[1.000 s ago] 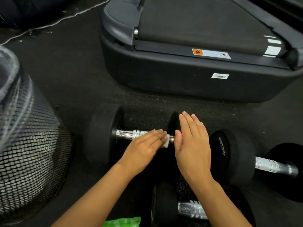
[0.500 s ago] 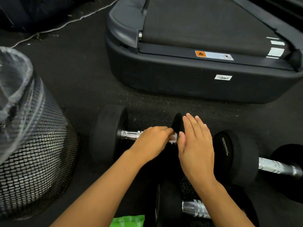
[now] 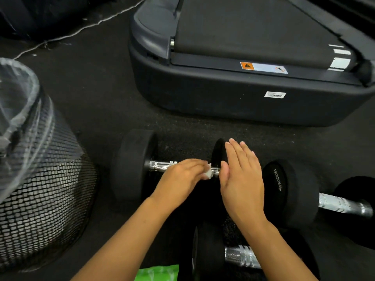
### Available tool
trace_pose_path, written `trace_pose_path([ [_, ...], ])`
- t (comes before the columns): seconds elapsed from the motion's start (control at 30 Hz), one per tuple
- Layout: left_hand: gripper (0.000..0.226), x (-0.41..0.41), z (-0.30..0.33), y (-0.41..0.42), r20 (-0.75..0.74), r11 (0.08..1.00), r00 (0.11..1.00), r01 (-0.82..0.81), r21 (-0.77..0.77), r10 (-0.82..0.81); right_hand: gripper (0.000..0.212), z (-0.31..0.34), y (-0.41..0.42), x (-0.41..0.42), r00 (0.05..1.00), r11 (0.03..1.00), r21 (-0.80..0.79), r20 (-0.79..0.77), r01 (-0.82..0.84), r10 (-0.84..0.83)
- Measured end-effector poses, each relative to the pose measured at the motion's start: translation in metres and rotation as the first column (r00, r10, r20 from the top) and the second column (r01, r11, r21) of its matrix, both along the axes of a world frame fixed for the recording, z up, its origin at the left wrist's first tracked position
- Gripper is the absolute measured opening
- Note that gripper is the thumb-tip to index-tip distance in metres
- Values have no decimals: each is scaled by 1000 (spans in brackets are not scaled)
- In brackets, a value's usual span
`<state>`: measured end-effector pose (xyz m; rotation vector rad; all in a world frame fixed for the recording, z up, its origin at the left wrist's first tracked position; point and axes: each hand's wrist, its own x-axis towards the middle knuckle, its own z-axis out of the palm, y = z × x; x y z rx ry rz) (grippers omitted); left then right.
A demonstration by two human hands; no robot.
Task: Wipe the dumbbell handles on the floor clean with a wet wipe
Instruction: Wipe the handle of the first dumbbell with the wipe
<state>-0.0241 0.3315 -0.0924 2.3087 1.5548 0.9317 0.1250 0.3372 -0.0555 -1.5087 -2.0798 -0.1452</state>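
A black dumbbell [image 3: 132,167] with a chrome handle [image 3: 160,165] lies on the dark floor in front of me. My left hand [image 3: 180,179] is curled over the right part of that handle, pressing a white wet wipe [image 3: 208,174] against it. My right hand [image 3: 241,179] lies flat with straight fingers on the dumbbell's right weight [image 3: 218,153]. A second dumbbell [image 3: 292,191] with a chrome handle [image 3: 343,205] lies to the right. A third dumbbell [image 3: 209,254] lies nearest me, its handle [image 3: 241,256] partly under my right forearm.
A black mesh waste bin [image 3: 40,199] with a clear liner stands at the left. A treadmill base [image 3: 243,98] fills the far side. A green wipe packet [image 3: 158,273] shows at the bottom edge. A white cable [image 3: 81,30] runs across the floor far left.
My left hand slid the wipe right along the handle toward the right weight, then eased slightly back. My right hand stayed flat on the weight.
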Motion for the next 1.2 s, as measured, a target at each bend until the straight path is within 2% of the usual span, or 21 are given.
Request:
trace_pose_path([
  [0.13, 31, 10, 0, 8, 11, 999, 999, 45, -2, -45, 46, 1, 0, 1, 1000, 1000, -8, 9, 0, 0],
  [0.27, 33, -2, -9, -4, 13, 995, 999, -32, 96, 31, 47, 2, -1, 1, 1000, 1000, -22, 6, -5, 6],
  [0.4, 34, 14, -2, 5, -23, 1000, 1000, -1, 22, 1, 47, 2, 0, 0, 1000, 1000, -20, 3, 3, -3],
  [0.57, 32, -1, -2, -3, -99, 1000, 995, 19, 25, -16, 49, 5, 0, 1, 1000, 998, -59, 1, -13, 13],
  [0.67, 33, 11, 12, 2, -128, 998, 992, 10, -55, -17, 49, 9, -1, -1, 1000, 995, -94, -19, -21, 19],
  [0.83, 42, -13, 21, -8, -238, 997, 971, 3, -79, -21, 44, 22, 2, 10, 990, 963, -230, -46, -140, 133],
  [0.9, 43, -22, 28, -16, -222, 995, 974, -56, -86, 35, 44, 27, 0, 12, 988, 953, -260, -59, -154, 143],
  [1.07, 65, -21, 57, -39, -167, 979, 977, -158, -132, 136, 26, 37, -34, -11, 956, 960, -132, -190, -249, 222],
  [1.2, 74, -31, 70, -54, -121, 979, 981, -163, -119, 149, 24, 37, -43, -30, 928, 924, -208, -268, -319, 260],
])
